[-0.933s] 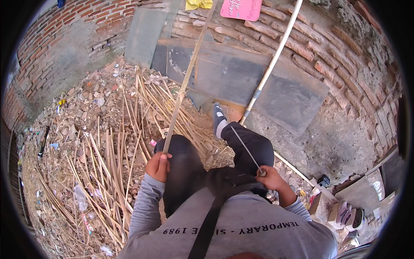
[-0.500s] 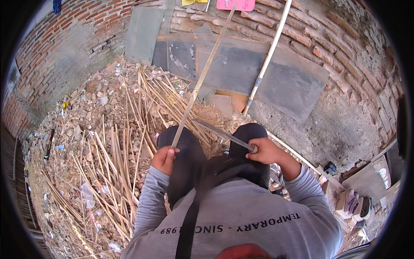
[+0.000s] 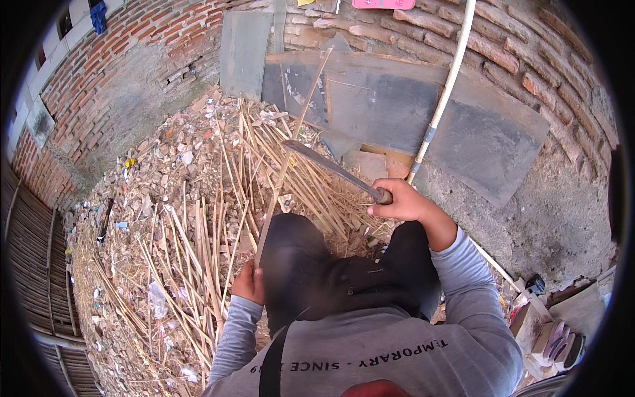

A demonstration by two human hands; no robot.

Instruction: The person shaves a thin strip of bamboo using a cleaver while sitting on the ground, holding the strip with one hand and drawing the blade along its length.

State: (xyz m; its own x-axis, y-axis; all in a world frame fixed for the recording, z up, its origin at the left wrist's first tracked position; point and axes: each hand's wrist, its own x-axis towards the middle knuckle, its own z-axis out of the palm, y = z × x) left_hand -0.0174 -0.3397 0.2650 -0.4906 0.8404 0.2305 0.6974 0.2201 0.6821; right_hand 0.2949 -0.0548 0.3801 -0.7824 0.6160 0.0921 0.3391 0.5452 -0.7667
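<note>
My left hand (image 3: 248, 283) is closed round the lower end of a long, thin bamboo strip (image 3: 275, 198), which slants up and away over my left knee. In my right hand (image 3: 405, 200) is the handle of a long-bladed knife (image 3: 334, 170). Its dark blade points left, and the tip overlaps the middle of the strip; I cannot tell whether they touch. Beyond the knees, a pile of similar bamboo strips (image 3: 317, 192) lies on the ground, and more loose strips (image 3: 195, 258) are spread to the left.
Rubble and litter (image 3: 165, 165) cover the ground. Dark boards (image 3: 383, 99) lean on the brick wall (image 3: 423, 36) ahead, with a white pole (image 3: 444, 99) propped against them. A slatted bamboo panel (image 3: 40, 258) stands at far left; sandals (image 3: 561, 344) sit at right.
My right hand has moved forward with the knife, so its blade now crosses the strip. My left hand has lowered slightly, and the strip's far end has dropped. The view has shifted too.
</note>
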